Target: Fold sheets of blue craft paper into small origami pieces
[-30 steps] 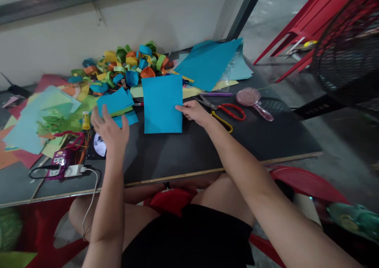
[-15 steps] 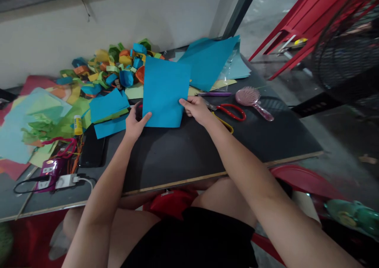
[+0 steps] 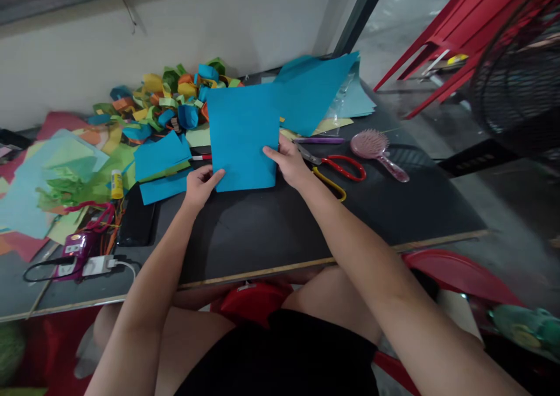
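Observation:
A sheet of blue paper is held up over the dark table, its broad face towards me. My left hand pinches its lower left edge, thumb in front and fingers behind. On the right edge, my right hand grips the sheet the same way, with most fingertips hidden behind it. Cut blue paper pieces lie left of the sheet, beside a red and white pen. Close to my right hand are red-handled scissors, a yellow handle and a purple pen-like item.
Folded colourful paper shapes are heaped along the wall. A glue stick, a black phone and a purple power socket sit at left. At right lie a pink hairbrush and larger blue paper; a fan stands beyond.
The blue sheet has turned slightly and shifted a little left, both hands still on it. The red and white pen behind it shows more clearly. The whole view has shifted slightly.

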The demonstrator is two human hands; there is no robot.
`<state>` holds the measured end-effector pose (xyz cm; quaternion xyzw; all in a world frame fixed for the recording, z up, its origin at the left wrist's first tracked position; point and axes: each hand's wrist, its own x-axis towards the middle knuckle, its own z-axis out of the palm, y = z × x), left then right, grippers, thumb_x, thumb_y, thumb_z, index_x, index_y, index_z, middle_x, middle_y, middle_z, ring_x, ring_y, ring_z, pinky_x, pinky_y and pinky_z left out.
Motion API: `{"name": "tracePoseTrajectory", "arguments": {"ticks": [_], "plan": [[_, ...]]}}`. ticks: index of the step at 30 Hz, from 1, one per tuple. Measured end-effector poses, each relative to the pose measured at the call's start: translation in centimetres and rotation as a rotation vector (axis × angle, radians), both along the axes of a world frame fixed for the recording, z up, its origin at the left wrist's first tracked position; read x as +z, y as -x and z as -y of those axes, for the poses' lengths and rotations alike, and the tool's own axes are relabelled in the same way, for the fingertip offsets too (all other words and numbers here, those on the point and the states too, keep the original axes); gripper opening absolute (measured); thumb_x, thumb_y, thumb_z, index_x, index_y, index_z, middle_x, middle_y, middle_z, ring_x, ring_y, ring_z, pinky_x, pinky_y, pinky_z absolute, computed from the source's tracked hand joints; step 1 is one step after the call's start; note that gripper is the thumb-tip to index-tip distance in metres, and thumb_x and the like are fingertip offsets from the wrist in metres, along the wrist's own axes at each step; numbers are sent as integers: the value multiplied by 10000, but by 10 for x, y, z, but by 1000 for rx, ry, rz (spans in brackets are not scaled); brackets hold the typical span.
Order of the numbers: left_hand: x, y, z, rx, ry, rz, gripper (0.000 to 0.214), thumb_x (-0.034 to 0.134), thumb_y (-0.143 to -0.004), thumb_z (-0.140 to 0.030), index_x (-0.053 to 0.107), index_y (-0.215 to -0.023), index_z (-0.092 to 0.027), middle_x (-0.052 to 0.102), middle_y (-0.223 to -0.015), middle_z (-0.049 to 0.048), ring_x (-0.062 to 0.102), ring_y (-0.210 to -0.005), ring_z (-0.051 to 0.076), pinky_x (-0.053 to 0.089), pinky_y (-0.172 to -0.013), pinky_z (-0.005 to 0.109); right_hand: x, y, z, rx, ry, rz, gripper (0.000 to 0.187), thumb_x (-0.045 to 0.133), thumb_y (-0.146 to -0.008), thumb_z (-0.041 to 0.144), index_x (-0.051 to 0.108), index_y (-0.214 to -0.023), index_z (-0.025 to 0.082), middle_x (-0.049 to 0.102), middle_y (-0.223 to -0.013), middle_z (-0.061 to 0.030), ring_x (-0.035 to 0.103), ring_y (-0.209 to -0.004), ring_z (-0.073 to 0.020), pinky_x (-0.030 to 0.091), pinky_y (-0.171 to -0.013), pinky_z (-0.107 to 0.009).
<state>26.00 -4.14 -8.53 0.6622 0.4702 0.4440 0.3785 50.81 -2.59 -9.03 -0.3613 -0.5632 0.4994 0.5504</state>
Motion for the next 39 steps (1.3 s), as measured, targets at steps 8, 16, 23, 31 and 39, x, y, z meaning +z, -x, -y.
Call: {"name": "tracePoseTrajectory", "arguments": {"ticks": [8, 16, 23, 31, 39], "plan": [[4, 10, -25, -121, 366, 188, 608, 687, -651, -675, 367, -482, -187, 281, -445, -70, 266, -379, 31, 212, -381, 184, -8, 7, -8, -70, 51, -60, 669, 645, -750, 637, 549, -1296, 263, 614, -1315, -75, 558, -1219, -282, 485, -1011, -458], [-4, 6, -23, -52, 167, -50, 353, 744, -704, -491, 700, -833, -166, 647, -645, 12, 449, -410, 55, 366, -393, 191, -12, 11, -5, -185, 146, -66, 392, 690, -742, 561, 680, -946, 227, 709, -1012, -68, 659, -940, -257, 548, -836, -407], [-5, 9, -22, -15, 173, -19, 353, 762, -678, -488, 642, -627, -160, 584, -567, -2, 500, -477, 76, 432, -457, 201, -13, 11, -2, -190, 129, -80, 416, 708, -717, 573, 685, -946, 227, 715, -960, -55, 661, -927, -252, 544, -854, -411], [-2, 7, -20, -37, 165, -62, 371, 726, -720, -481, 596, -568, -169, 518, -499, -25, 492, -430, 68, 420, -450, 200, -13, 9, -3, -193, 69, -3, 418, 671, -762, 578, 688, -993, 230, 717, -999, -60, 662, -955, -261, 548, -851, -426], [-8, 6, -20, 108, 138, 49, 302, 739, -708, -458, 694, -684, -161, 622, -564, 3, 538, -469, 80, 440, -417, 185, -4, -2, 4, 11, 257, 61, 355, 783, -680, 509, 724, -836, 196, 727, -840, -64, 695, -814, -222, 584, -723, -370]]}}
